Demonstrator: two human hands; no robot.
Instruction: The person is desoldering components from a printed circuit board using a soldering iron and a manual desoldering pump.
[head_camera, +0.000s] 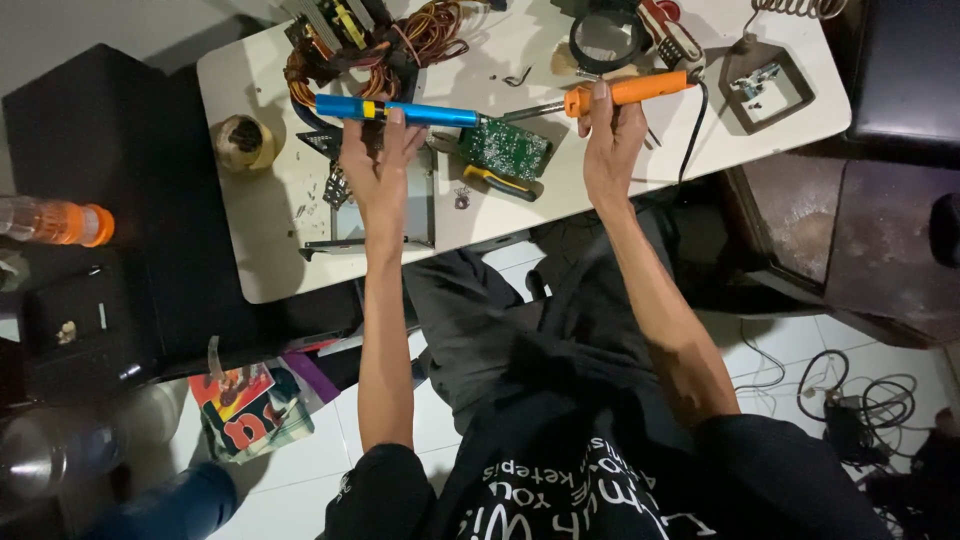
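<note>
Black shirt (560, 470) nearest, then left hand (375, 160) closed on blue solder pump (400, 110) at eleven o'clock, right hand (610, 140) gripping orange soldering iron (625, 92) at one, both light, stiff, likely hot-tipped, tips meeting over fragile green circuit board (505, 148) on white table (260, 260).

1 head view, steep downward look, near, over white table (770, 110).
</note>
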